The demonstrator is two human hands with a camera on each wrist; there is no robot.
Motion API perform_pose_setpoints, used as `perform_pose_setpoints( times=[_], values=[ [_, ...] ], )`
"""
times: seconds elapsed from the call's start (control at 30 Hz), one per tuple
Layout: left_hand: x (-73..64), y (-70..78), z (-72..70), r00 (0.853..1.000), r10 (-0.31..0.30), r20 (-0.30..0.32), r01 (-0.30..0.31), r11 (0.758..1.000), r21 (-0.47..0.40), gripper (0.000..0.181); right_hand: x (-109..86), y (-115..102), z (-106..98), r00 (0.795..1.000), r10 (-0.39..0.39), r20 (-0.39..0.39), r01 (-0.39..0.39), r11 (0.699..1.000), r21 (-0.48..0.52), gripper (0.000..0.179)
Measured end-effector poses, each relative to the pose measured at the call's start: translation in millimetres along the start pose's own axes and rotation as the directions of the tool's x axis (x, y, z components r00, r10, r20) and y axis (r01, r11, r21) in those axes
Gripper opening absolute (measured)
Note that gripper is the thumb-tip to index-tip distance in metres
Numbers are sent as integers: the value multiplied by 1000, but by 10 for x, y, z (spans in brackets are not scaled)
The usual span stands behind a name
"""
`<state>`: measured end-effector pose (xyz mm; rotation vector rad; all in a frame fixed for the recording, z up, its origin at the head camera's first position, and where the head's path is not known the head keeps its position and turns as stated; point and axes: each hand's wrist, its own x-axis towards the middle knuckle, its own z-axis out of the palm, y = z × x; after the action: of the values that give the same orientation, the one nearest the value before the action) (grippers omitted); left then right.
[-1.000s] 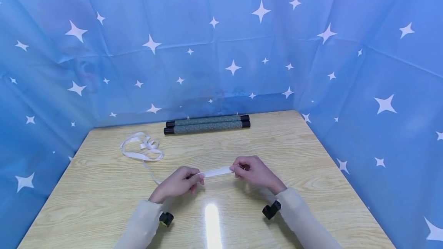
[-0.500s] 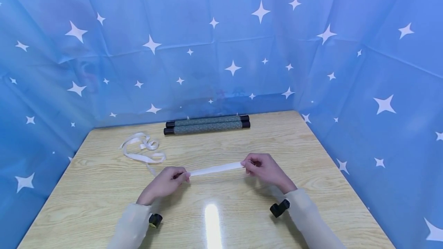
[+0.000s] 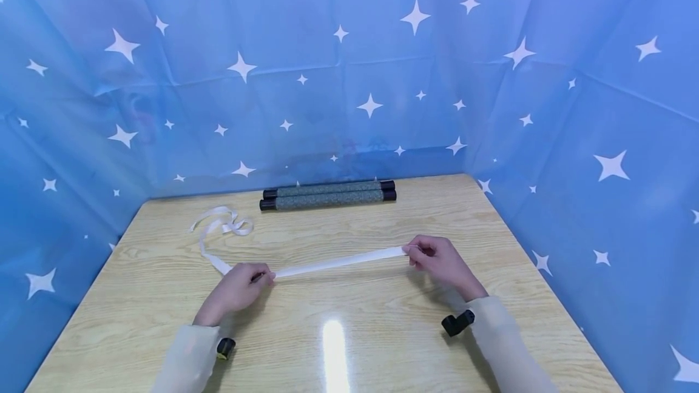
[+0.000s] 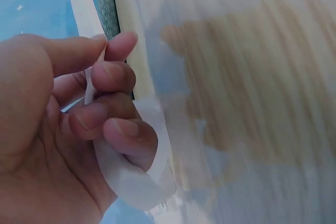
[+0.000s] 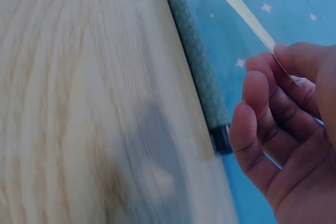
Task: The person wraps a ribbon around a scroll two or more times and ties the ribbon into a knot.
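One wood-grain table [image 3: 382, 344] carries everything you handle. Two patterned rolls [image 3: 330, 197] lie side by side along its far edge, apparently set back to give you room. Your left hand [image 3: 237, 287] and right hand [image 3: 443, 259] each pinch the white ribbon [image 3: 341, 262] between thumb and finger. Your wide-apart grips seem meant to keep its span straight, above mid-table; its loose loops lie near the far left corner.

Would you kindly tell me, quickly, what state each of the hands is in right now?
Left hand: closed, pinching the white ribbon.
Right hand: closed, pinching the same white ribbon near one end.
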<state>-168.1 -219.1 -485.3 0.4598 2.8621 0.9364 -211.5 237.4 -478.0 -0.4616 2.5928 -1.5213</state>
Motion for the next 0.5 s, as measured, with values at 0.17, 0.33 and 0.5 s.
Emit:
perform_pose_setpoints(
  times=[0.17, 0.33, 0.5],
  values=[
    [-57, -78, -52, 998, -53, -25, 54, 997, 59, 25, -29, 85, -108, 999, -5, -34, 4, 1000, -26, 36],
    [-135, -160, -115, 997, -67, -49, 72, 993, 95, 23, -60, 187, -210, 998, 4, -63, -7, 999, -49, 37],
    [-231, -235, -197, 994, -91, -59, 97, 991, 94, 22, -112, 286, -316, 995, 49, -89, -56, 996, -76, 40]
  ],
)
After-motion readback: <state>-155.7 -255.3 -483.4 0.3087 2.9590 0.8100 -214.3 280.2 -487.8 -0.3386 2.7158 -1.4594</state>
